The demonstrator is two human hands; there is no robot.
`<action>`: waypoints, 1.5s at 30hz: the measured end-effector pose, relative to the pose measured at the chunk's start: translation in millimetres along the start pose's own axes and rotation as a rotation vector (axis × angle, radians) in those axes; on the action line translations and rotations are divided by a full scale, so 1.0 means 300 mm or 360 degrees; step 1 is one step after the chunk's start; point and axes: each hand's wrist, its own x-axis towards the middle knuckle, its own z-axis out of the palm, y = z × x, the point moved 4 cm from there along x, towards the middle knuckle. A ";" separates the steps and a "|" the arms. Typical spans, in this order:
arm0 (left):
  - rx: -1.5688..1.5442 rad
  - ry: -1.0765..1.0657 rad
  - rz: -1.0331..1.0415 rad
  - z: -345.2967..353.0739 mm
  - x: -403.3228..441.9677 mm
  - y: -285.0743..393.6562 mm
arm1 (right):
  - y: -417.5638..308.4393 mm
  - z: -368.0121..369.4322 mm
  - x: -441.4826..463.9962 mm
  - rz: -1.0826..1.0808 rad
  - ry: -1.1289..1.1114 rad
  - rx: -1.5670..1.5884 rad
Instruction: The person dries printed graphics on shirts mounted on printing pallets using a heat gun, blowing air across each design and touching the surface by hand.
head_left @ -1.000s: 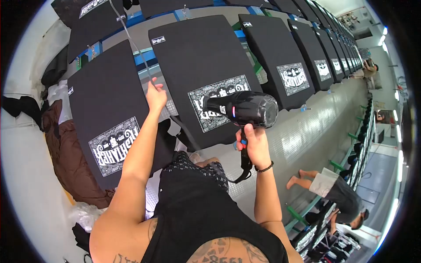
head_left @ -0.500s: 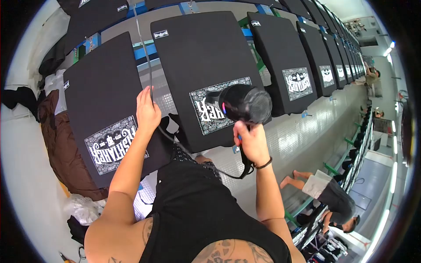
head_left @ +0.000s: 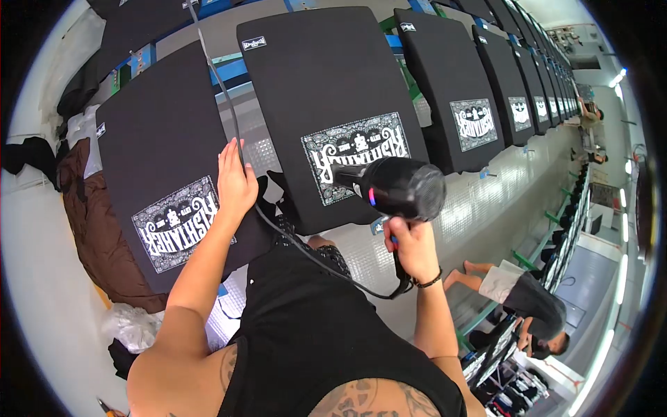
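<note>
My right hand [head_left: 411, 244] grips the handle of a black hair dryer [head_left: 403, 186]. Its nozzle points left, over the lower part of a white bandana-style print on the middle black garment piece [head_left: 316, 83]. My left hand [head_left: 237, 179] lies with its fingers stretched out, at the right edge of the left black garment piece [head_left: 160, 118], which carries the same print. The dryer's grey cord [head_left: 226, 94] runs down along the left fingers, then across my lap to the handle. Whether the left palm touches the cloth is hidden.
More printed black pieces [head_left: 455, 83] lie on boards in a long row to the right. A brown jacket [head_left: 97, 229] and a clear plastic bag [head_left: 132, 326] are at the left. Across the tiled aisle [head_left: 486, 201] a co-worker [head_left: 535, 302] bends over another row.
My right hand has moved the hair dryer slightly right and down, uncovering more of the middle print. The cord has shifted. My left hand stays almost in place.
</note>
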 end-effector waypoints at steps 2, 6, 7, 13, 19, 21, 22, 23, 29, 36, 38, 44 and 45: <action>-0.0001 -0.0015 -0.0001 0.013 -0.012 -0.006 | -0.015 0.005 -0.023 -0.0094 0.0021 -0.0158; 0.0019 0.0011 0.0011 0.035 -0.018 -0.011 | 0.001 0.022 -0.018 0.0019 -0.0083 0.0007; 0.0016 0.0024 0.0016 0.036 -0.019 -0.010 | 0.002 0.029 -0.004 -0.0004 -0.0107 -0.0085; 0.0062 0.0100 0.0104 0.072 0.021 -0.036 | -0.094 0.071 0.166 -0.0118 -0.0041 -0.0040; 0.0007 0.0099 0.0082 0.079 0.057 -0.015 | -0.113 0.025 0.210 -0.0168 0.0123 -0.0024; -0.0033 0.0082 0.0077 0.077 0.052 -0.003 | -0.070 -0.004 0.181 -0.0099 0.0159 0.0199; -0.0065 0.0070 0.0068 0.076 0.053 0.002 | -0.063 -0.015 0.159 -0.0093 0.0142 0.0214; -0.0072 0.0063 0.0065 0.078 0.055 0.008 | -0.039 -0.032 0.139 -0.0069 0.0138 0.0008; -0.0146 0.0014 0.0071 0.108 0.024 0.024 | 0.053 -0.034 -0.018 -0.0058 -0.0038 0.0073; -0.0170 -0.0039 0.0104 0.121 -0.052 0.037 | 0.062 -0.017 -0.133 0.0089 -0.0037 -0.0175; -0.0249 -0.0016 0.0122 0.110 -0.064 0.062 | 0.054 -0.015 -0.126 0.0140 -0.0030 0.0090; -0.0184 -0.0010 0.0143 0.122 -0.059 0.024 | 0.009 0.028 0.006 0.0092 -0.0052 0.0093; -0.0184 -0.0009 0.0150 0.122 -0.051 0.018 | -0.003 0.038 0.042 0.0096 -0.0079 0.0191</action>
